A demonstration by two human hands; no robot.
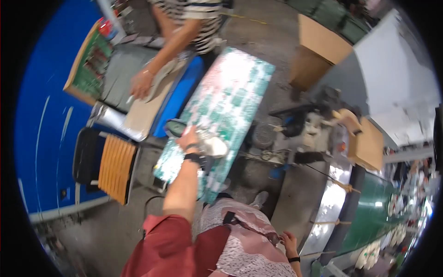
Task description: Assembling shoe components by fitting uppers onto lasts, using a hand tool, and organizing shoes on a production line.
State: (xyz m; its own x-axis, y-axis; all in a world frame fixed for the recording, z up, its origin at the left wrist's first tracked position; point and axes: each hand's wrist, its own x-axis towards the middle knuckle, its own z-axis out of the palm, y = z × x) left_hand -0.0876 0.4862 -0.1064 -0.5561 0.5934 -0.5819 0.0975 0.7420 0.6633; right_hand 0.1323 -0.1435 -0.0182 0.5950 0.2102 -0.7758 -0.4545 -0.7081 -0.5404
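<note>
My left hand (188,138) reaches over a narrow green-and-white table, its fingers closed on a dark shoe (175,128) at the table's left edge. Motion blur softens the exact grip. Beside that wrist, on the table, lies a white shoe (213,147). A dark item (206,164), too blurred to name, shows just behind my wristband. My right hand (289,243) hangs low by my right side, with nothing in it and its fingers loosely apart. The tabletop (230,99) is streaked with bright reflections.
Across the table, a co-worker's hand (142,84) handles a pale sole-shaped piece (161,81) over a cardboard-coloured surface. A slatted chair (116,167) stands at left. Machinery (307,127), a cardboard box (316,51) and a green conveyor (369,203) lie to the right.
</note>
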